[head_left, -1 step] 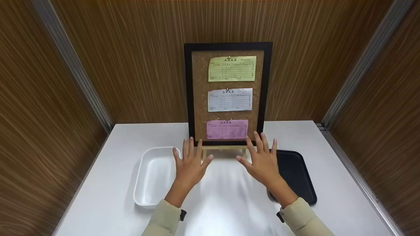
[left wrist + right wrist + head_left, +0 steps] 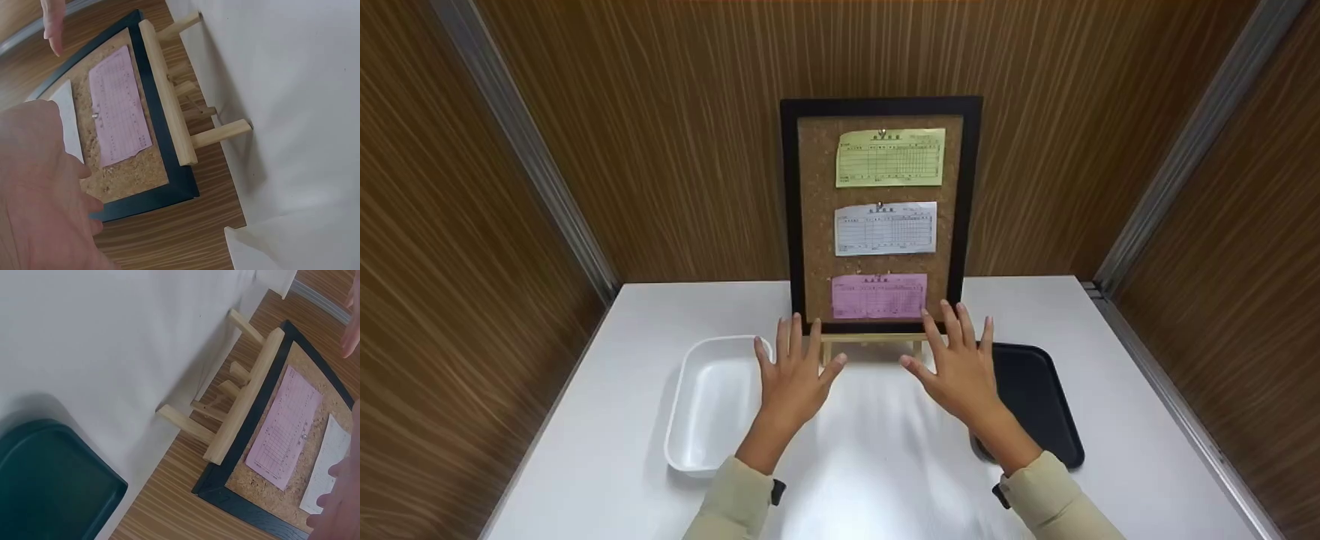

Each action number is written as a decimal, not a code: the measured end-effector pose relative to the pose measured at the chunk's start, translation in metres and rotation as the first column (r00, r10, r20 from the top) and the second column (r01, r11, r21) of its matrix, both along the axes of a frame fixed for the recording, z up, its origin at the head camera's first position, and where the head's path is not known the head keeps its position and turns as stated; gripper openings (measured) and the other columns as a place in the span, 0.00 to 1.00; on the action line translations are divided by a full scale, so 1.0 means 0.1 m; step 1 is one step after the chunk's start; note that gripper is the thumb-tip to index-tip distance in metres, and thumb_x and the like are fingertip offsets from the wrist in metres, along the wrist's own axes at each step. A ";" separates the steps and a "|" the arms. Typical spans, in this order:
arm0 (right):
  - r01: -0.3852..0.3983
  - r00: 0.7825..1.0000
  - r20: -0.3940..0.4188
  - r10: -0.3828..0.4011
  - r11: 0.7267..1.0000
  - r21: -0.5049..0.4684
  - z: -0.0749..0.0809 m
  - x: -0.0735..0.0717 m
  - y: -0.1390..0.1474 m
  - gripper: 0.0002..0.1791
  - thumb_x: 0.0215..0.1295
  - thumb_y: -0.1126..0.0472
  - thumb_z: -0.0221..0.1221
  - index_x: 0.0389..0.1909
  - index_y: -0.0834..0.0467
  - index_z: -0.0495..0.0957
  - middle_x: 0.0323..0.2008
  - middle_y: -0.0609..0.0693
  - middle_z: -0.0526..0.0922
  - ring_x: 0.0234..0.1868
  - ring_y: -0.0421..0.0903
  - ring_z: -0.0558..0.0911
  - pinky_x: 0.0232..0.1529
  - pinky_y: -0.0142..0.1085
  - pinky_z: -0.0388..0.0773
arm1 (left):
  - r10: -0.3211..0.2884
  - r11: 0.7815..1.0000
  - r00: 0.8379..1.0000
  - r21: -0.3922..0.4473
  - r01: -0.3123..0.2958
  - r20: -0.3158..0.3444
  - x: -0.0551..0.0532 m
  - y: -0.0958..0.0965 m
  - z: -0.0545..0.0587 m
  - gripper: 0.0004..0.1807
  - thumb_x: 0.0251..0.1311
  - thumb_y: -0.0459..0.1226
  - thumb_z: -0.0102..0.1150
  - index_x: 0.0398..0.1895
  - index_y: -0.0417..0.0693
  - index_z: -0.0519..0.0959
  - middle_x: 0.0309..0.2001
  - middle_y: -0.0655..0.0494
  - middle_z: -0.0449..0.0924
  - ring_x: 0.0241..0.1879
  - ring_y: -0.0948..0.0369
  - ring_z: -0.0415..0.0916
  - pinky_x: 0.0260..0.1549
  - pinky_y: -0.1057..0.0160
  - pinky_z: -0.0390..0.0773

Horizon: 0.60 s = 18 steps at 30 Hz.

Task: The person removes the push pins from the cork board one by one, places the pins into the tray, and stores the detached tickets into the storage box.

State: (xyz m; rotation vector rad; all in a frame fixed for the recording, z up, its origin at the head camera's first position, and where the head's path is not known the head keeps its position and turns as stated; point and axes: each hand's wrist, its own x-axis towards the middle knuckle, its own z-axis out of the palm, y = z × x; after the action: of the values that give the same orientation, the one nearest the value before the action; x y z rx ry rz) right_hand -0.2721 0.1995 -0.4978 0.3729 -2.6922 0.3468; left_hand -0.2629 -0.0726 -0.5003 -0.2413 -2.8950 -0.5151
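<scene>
A cork board [image 2: 819, 217] in a black frame stands on a small wooden easel [image 2: 169, 95]. Pinned to it from top to bottom are a yellow slip [image 2: 890, 159], a white slip [image 2: 885, 229] and a pink slip [image 2: 879, 296], each printed with a form. In the head view my left hand [image 2: 793, 382] hovers before the board's lower left corner, fingers spread, holding nothing. My right hand [image 2: 960, 375] mirrors it at the lower right corner, also spread and holding nothing. Both wrist views show the pink slip and part of the white one.
A white tray [image 2: 679, 420] lies on the white table [image 2: 870, 465] at the left, partly behind my left hand. On the right is a black tray [image 2: 1039, 397], partly covered by my right hand and wrist. Wood-grain panels [image 2: 675, 135] enclose the table at the back and sides.
</scene>
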 end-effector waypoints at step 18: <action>0.012 1.000 -0.009 -0.013 0.997 -0.083 0.36 -0.11 0.03 0.44 0.70 0.31 0.51 0.79 0.50 0.56 0.78 0.59 0.52 0.78 0.60 0.51 0.77 0.61 0.33 | 0.006 0.998 0.995 0.061 0.000 -0.101 -0.11 -0.03 0.28 0.43 0.73 0.65 0.36 0.81 0.50 0.50 0.80 0.43 0.46 0.80 0.45 0.37 0.73 0.31 0.36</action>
State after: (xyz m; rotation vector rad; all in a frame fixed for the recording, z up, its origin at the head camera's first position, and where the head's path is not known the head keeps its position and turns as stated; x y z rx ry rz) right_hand -0.2828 0.2026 -0.4614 0.3330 -2.6594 0.4499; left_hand -0.2741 -0.0756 -0.4728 -0.2461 -2.7766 -0.5718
